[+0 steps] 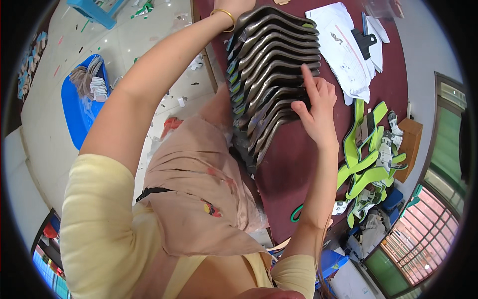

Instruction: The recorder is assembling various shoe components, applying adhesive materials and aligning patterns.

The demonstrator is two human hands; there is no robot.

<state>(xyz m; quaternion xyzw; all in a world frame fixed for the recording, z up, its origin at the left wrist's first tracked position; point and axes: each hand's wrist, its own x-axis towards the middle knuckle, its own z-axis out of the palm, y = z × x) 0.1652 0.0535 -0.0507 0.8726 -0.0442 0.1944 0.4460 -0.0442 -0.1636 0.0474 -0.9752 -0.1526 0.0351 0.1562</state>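
Observation:
A row of dark, glossy, wavy sole-shaped pieces [279, 56] stands packed together on the maroon tabletop [286, 187], in front of me. Their left ends show patches of blue and green. My right hand [321, 102] is at the row's right side, index finger stretched out against the pieces' edges and thumb held apart; nothing is gripped in it. At the top edge, my left hand [238, 6] reaches to the far end of the row, a gold bangle [226, 16] on its wrist. Its fingers are cut off by the frame or hidden.
Papers [343, 60] under a black clip [364, 44] lie to the right. Nearer, lime-green curved soles [366, 174] pile up beside a brown box [411, 144]. A green loop handle [296, 213] lies near the table edge. Left, on the littered floor, are a blue basin [69, 114] and blue stool [97, 12].

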